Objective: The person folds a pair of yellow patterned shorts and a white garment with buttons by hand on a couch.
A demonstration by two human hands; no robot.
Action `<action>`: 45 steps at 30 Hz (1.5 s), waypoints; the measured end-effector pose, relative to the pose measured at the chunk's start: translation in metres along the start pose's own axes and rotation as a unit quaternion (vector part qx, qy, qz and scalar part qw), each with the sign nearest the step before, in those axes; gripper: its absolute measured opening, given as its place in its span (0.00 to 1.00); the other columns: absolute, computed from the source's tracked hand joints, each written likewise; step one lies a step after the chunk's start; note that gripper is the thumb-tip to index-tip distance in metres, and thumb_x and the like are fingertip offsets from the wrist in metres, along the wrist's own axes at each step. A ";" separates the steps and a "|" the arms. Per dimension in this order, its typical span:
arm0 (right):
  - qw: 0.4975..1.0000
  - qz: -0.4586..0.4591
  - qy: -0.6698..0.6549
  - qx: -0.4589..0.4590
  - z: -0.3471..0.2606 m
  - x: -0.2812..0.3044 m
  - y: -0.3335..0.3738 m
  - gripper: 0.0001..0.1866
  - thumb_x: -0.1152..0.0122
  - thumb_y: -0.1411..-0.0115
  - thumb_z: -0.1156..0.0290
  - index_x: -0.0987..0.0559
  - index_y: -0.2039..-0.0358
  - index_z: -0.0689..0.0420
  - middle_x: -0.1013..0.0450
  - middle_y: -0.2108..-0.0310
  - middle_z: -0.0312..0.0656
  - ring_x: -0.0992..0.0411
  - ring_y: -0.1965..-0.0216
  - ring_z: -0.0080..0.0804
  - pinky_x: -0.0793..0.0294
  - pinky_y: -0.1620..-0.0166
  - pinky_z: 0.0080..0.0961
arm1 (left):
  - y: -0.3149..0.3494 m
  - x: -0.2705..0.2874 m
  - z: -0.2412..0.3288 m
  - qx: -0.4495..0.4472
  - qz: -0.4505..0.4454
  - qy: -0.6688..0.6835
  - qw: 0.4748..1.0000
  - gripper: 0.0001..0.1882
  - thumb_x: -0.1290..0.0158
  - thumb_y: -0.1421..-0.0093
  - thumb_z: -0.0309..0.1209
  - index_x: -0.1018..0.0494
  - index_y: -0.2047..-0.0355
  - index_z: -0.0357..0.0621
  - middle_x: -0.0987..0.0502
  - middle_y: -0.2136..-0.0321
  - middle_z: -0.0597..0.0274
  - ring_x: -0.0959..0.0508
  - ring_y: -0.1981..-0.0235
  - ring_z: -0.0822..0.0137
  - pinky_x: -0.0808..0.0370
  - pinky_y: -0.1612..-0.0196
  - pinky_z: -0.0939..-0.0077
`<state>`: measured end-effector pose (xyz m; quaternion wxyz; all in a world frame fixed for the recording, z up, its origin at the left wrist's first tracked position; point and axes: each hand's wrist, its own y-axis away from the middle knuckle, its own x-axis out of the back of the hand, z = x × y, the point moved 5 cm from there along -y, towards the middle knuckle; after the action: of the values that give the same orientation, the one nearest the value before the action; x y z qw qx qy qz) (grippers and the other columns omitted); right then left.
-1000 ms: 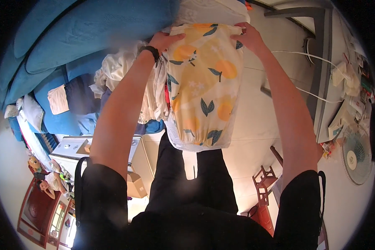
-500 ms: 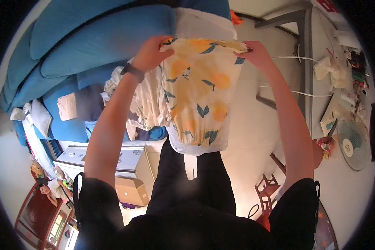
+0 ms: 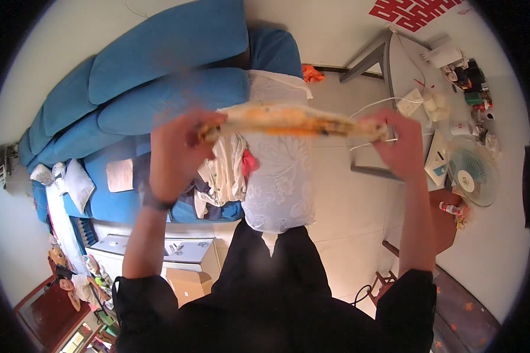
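A cream garment (image 3: 288,120) printed with orange fruit is stretched level between my two hands. It is seen nearly edge-on and smeared by motion, so its exact kind is unclear. My left hand (image 3: 179,153) is closed on one end of it. At the other end, my right hand (image 3: 401,146) pinches its edge. Below and behind it is the sofa end, spread with a white lace-patterned cover (image 3: 280,182). Beside the cover, near my left hand, lies a heap of cream clothes (image 3: 227,173) with a bit of red cloth (image 3: 249,163) against it.
The blue sofa (image 3: 176,97) runs along the left, with a folded pink cloth (image 3: 120,175) on its seat. A low cabinet (image 3: 159,247) and a cardboard box (image 3: 188,284) stand at lower left. On the right are a grey-legged table (image 3: 388,65) and a fan (image 3: 471,173).
The garment, which hung down with its print facing me, has swung up edge-on. My hands have moved lower in the view and farther apart, uncovering the white cover.
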<state>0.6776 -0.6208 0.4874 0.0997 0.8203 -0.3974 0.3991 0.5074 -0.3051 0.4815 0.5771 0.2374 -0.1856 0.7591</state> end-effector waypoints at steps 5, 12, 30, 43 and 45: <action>0.996 -0.007 -0.087 0.015 -0.017 -0.027 0.097 0.15 0.37 0.55 0.84 0.16 0.66 0.56 0.17 0.59 0.43 0.18 0.57 0.35 0.21 0.52 0.27 | 0.099 -0.030 -0.012 -0.078 -0.019 0.006 0.997 0.18 0.44 0.51 0.12 0.22 0.61 0.44 0.16 0.56 0.62 0.16 0.64 0.66 0.23 0.71 0.79; 0.983 -0.094 -0.115 -0.111 0.075 -0.193 0.253 0.13 0.40 0.52 0.83 0.17 0.65 0.56 0.19 0.55 0.41 0.19 0.59 0.38 0.20 0.56 0.28 | 0.221 -0.191 -0.167 0.061 -0.081 0.067 0.993 0.14 0.44 0.50 0.16 0.26 0.62 0.42 0.20 0.55 0.57 0.19 0.56 0.50 0.22 0.56 0.65; 0.928 -0.265 -0.087 -0.246 0.155 -0.312 0.313 0.10 0.37 0.41 0.64 0.17 0.62 0.53 0.20 0.73 0.46 0.21 0.73 0.36 0.22 0.65 0.30 | 0.273 -0.269 -0.299 0.174 -0.248 -0.032 0.952 0.09 0.43 0.42 0.34 0.21 0.63 0.46 0.19 0.66 0.50 0.20 0.63 0.48 0.23 0.59 0.56; 0.971 -0.106 -0.036 -0.211 0.253 -0.338 0.095 0.14 0.33 0.41 0.63 0.19 0.60 0.58 0.22 0.73 0.46 0.23 0.73 0.37 0.24 0.66 0.33 | 0.034 -0.258 -0.325 0.084 -0.057 -0.119 0.988 0.13 0.43 0.40 0.31 0.23 0.57 0.38 0.20 0.63 0.47 0.24 0.57 0.46 0.25 0.54 0.56; 0.971 -0.050 -0.047 -0.228 0.266 -0.349 0.091 0.15 0.32 0.43 0.64 0.19 0.58 0.57 0.21 0.68 0.47 0.22 0.71 0.37 0.23 0.64 0.34 | 0.022 -0.268 -0.348 0.057 -0.015 -0.091 0.994 0.14 0.43 0.41 0.30 0.24 0.56 0.38 0.21 0.58 0.47 0.24 0.54 0.45 0.26 0.51 0.57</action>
<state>0.6371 -0.6095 0.0414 0.2846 0.8127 -0.4408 0.2535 0.4941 -0.3287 0.0425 0.5546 0.3408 -0.1905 0.7348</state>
